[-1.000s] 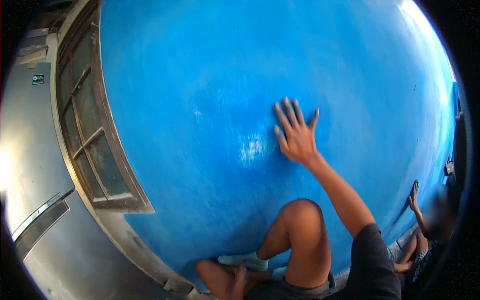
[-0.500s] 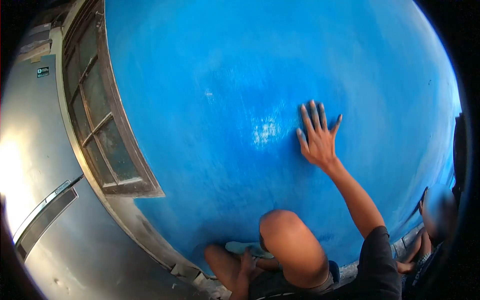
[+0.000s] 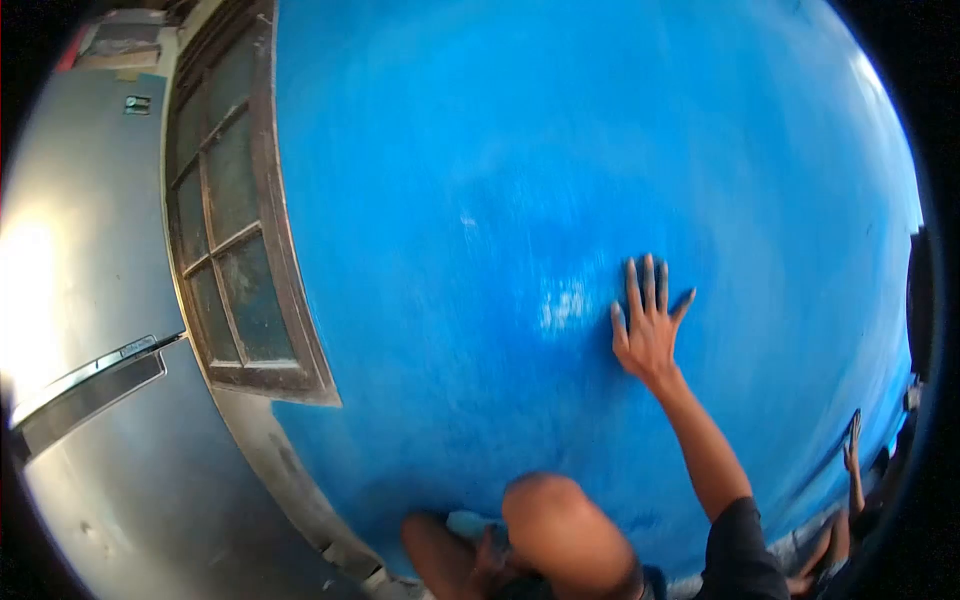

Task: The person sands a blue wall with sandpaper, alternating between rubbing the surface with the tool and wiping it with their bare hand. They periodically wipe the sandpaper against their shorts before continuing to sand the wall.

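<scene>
A blue wall (image 3: 450, 330) fills the middle of the view, with a darker, shiny patch left of my right hand (image 3: 648, 330). That hand lies flat against the wall, fingers spread and pointing up, their tips smeared greyish blue. Low down, beside my bent knee (image 3: 565, 535), my left hand (image 3: 488, 562) appears closed on a pale blue item (image 3: 470, 523). My legs hide much of that hand, and the item's kind does not show.
At left stand a wood-framed window (image 3: 235, 240) and a dented silver refrigerator (image 3: 110, 480). Another person crouches at the far right, their hand (image 3: 853, 443) raised to the wall.
The view has tilted up and swung left, so the window and refrigerator show farther right. My right hand stays flat, slightly lower on the wall. The other person's raised hand now shows against the wall.
</scene>
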{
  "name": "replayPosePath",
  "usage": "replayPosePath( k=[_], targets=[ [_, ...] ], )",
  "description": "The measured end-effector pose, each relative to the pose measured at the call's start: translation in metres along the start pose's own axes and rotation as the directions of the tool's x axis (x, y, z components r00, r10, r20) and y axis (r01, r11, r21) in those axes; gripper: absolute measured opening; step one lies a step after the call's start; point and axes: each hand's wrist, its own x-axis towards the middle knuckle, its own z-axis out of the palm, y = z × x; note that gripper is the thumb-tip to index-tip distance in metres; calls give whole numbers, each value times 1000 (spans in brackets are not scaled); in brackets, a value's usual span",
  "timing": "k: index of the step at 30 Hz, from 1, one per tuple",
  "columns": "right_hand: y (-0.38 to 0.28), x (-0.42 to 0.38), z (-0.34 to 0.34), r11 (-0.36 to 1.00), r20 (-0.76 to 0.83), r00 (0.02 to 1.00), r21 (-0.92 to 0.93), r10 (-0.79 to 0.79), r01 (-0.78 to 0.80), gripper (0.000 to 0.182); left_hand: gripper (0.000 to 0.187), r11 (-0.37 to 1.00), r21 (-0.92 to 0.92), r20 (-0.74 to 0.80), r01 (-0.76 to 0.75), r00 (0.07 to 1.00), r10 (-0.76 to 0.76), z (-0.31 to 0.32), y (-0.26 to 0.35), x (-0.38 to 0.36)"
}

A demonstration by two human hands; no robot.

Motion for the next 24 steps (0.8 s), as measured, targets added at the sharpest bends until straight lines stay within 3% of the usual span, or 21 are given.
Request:
replayPosePath(
  k=[2,6,10,15,18,19,20,21,22,23,24],
  targets=[
    [-4,21,-2,1000,-20,1000,-14,-13,13,62,69,912,-280,12,301,951,-310,6,47,-14],
    [-17,69,-13,999,-39,999,-36,-28,27,61,70,809,-428,51,402,905,-422,4,73,-14],
    [-26,92,-6,997,-87,996,-78,0,-7,60,72,793,-460,75,399,907,-414,9,86,-14],
    [-35,-4,7,985,89,987,-94,-133,142,66,74,807,-495,87,322,943,-323,22,89,-15],
    [-47,-9,7,995,155,985,-45,-77,85,69,76,832,-476,64,285,955,-290,30,90,-19],
    [-56,1,2,997,172,983,-45,-60,68,69,77,866,-433,56,251,966,-252,26,87,-23],
    [-63,18,-1,992,158,984,-78,-82,95,68,78,951,-275,43,141,990,-134,19,86,-32],
    [-69,40,-2,986,147,983,-108,-111,127,68,78,996,40,75,-82,994,79,4,96,-40],
    [-75,63,-3,986,131,985,-108,-116,131,66,79,957,193,87,-215,976,202,-4,104,-49],
    [-80,82,-2,985,108,986,-107,-125,136,65,79,963,178,84,-202,978,190,3,104,-42],
    [-86,96,-2,982,111,984,-113,-139,151,65,80,954,-257,-14,157,986,-166,13,102,-22]
  ],
)
